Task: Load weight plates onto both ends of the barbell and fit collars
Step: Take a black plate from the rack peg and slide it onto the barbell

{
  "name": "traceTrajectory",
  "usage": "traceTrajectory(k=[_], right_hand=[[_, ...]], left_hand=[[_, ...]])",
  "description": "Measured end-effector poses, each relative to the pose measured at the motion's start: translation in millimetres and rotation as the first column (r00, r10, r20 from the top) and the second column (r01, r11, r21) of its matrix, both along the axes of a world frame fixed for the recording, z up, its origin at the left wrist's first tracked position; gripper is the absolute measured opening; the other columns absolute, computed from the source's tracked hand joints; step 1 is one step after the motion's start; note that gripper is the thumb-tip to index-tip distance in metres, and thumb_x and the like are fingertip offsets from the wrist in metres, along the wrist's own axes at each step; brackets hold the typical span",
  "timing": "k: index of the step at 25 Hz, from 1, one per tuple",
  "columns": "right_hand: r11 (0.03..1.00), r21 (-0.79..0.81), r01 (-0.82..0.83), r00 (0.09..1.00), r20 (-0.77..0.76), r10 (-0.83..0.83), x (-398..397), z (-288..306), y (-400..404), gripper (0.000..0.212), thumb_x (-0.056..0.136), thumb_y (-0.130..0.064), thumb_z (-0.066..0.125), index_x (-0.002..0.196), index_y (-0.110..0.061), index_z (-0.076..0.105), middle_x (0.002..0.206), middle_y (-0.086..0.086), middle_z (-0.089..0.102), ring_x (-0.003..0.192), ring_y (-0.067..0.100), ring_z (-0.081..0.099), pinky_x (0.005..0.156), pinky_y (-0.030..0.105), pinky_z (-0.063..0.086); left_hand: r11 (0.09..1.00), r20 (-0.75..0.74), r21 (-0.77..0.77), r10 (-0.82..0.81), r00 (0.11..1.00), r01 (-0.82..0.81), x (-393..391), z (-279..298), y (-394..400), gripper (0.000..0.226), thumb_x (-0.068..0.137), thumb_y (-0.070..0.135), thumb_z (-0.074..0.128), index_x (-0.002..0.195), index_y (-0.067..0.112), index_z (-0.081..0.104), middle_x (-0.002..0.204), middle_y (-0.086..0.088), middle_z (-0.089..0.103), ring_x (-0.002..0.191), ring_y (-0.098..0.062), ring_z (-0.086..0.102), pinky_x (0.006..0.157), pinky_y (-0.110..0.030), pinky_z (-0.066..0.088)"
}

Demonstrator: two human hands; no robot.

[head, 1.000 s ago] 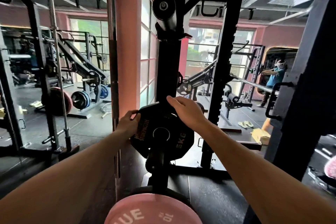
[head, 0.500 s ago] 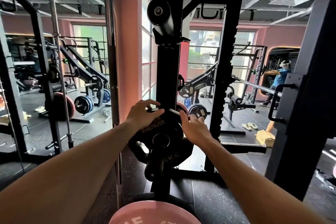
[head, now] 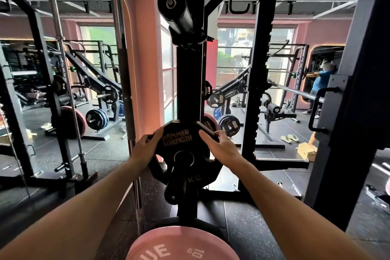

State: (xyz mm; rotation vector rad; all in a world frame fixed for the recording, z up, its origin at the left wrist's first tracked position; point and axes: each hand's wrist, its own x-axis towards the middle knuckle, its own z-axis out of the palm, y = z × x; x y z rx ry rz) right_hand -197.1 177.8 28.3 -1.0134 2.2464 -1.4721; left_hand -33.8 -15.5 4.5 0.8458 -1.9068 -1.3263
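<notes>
My left hand (head: 145, 148) grips the black plate (head: 181, 143) by its left rim. My right hand (head: 219, 145) curls over its upper right edge.

Two bare forearms, no sleeves in view; left hand (head: 145, 150) and right hand (head: 221, 148) ungloved, no rings or watch visible

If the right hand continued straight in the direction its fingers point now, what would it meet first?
The right hand points up and leftward, with fingertips already on the upper edge of the black plate. Beyond that rim, the black rack upright probably comes next, though depth is unclear.
</notes>
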Motion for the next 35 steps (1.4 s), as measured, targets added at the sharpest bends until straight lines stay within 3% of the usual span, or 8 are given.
traceTrajectory(k=[5,8,11,14,18,24,29,35], right_hand=[[0.985,-0.171,-0.004,0.99,0.137,0.027,4,-18,1,0.064,0.058,-0.086,0.069,0.08,-0.026,0.063,0.072,-0.008,0.067,0.063,0.008,0.063,0.061,0.025,0.047],[0.977,-0.211,-0.036,0.967,0.241,0.088,14,-27,11,0.056,0.052,-0.082,0.077,0.055,-0.028,0.06,0.054,-0.003,0.054,0.049,0.013,0.053,0.052,0.024,0.046],[0.974,-0.224,-0.018,0.964,0.254,0.076,31,-32,20,0.054,0.052,-0.081,0.078,0.054,-0.028,0.066,0.052,-0.002,0.059,0.049,0.015,0.059,0.053,0.024,0.052],[0.973,-0.228,0.026,0.965,0.259,0.035,47,-31,29,0.058,0.049,-0.083,0.078,0.057,-0.027,0.067,0.053,0.003,0.058,0.047,0.015,0.054,0.05,0.025,0.047],[0.965,-0.245,0.088,0.951,0.308,-0.008,72,-35,47,0.059,0.051,-0.081,0.079,0.045,-0.027,0.057,0.052,0.003,0.051,0.044,0.017,0.047,0.048,0.027,0.042],[0.942,-0.281,0.185,0.943,0.321,-0.089,118,-58,88,0.069,0.045,-0.084,0.076,0.058,-0.02,0.056,0.05,0.009,0.049,0.041,0.02,0.046,0.045,0.028,0.04],[0.944,-0.256,0.207,0.961,0.234,-0.147,132,-45,150,0.073,0.051,-0.082,0.077,0.065,-0.015,0.052,0.049,0.007,0.045,0.039,0.02,0.043,0.041,0.026,0.037],[0.881,-0.313,0.355,0.931,0.203,-0.303,126,-13,279,0.072,0.049,-0.084,0.076,0.065,-0.016,0.058,0.046,0.004,0.046,0.038,0.018,0.044,0.041,0.027,0.038]], left_hand=[[0.994,-0.074,0.09,0.069,0.995,-0.063,17,-8,7,0.096,0.039,0.097,0.064,0.081,0.012,0.077,0.073,0.003,0.077,0.06,-0.007,0.071,0.053,-0.018,0.048],[0.99,-0.116,0.139,-0.005,0.993,0.021,25,-14,13,0.087,0.037,0.094,0.069,0.078,0.018,0.082,0.077,0.002,0.079,0.063,-0.005,0.074,0.057,-0.017,0.05],[0.984,-0.189,0.158,-0.047,0.981,0.077,40,-20,22,0.072,0.038,0.091,0.072,0.071,0.028,0.082,0.07,0.003,0.077,0.058,-0.006,0.072,0.052,-0.015,0.052],[0.98,-0.25,0.172,-0.054,0.967,0.099,54,-29,33,0.071,0.046,0.085,0.077,0.083,0.025,0.081,0.082,-0.004,0.079,0.066,-0.02,0.074,0.066,-0.03,0.057],[0.992,-0.272,0.124,0.019,0.962,0.015,69,-22,54,0.063,0.05,0.085,0.076,0.063,0.023,0.071,0.054,-0.002,0.061,0.04,-0.016,0.053,0.046,-0.027,0.043],[0.998,-0.238,-0.026,0.041,0.97,-0.048,99,-28,86,0.078,0.049,0.089,0.072,0.074,0.015,0.075,0.066,-0.001,0.075,0.055,-0.013,0.07,0.051,-0.028,0.051],[0.994,-0.272,0.109,0.012,0.962,0.018,102,-40,145,0.094,0.049,0.087,0.074,0.078,-0.003,0.067,0.058,-0.013,0.064,0.046,-0.022,0.057,0.043,-0.028,0.043],[0.982,-0.279,0.014,-0.175,0.944,0.186,66,2,262,0.08,0.05,0.09,0.07,0.062,0.011,0.065,0.048,-0.002,0.058,0.038,-0.02,0.05,0.04,-0.027,0.038]])
